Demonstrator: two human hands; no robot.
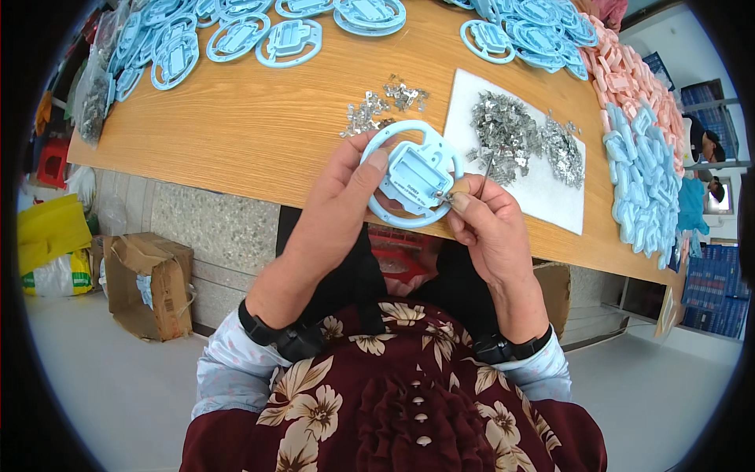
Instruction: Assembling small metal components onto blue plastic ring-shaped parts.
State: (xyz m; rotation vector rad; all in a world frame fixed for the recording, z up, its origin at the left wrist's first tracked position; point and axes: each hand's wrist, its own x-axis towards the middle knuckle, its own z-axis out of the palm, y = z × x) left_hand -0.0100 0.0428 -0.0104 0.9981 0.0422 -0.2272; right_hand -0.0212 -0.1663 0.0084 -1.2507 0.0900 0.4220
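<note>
My left hand (346,185) grips the rim of a light blue plastic toy steering wheel (417,167), thumb on its front. The wheel is tilted above the table's near edge, with its open rectangular battery compartment facing me. At the compartment's lower right corner, my right hand (489,223) pinches a small silvery metal contact piece (447,197), which touches the wheel. A thin dark metal tool (486,175) sticks up from the same fingers; its lower part is hidden. Just beyond the wheel lie loose metal contact pieces (363,115) in small heaps.
A white foam sheet (464,88) at the right bears two heaps of metal pieces (503,130). More blue wheels (289,42) line the table's far side. Pink parts (629,67) and blue parts (641,177) are piled at the right edge. A cardboard box (149,287) stands on the floor, left.
</note>
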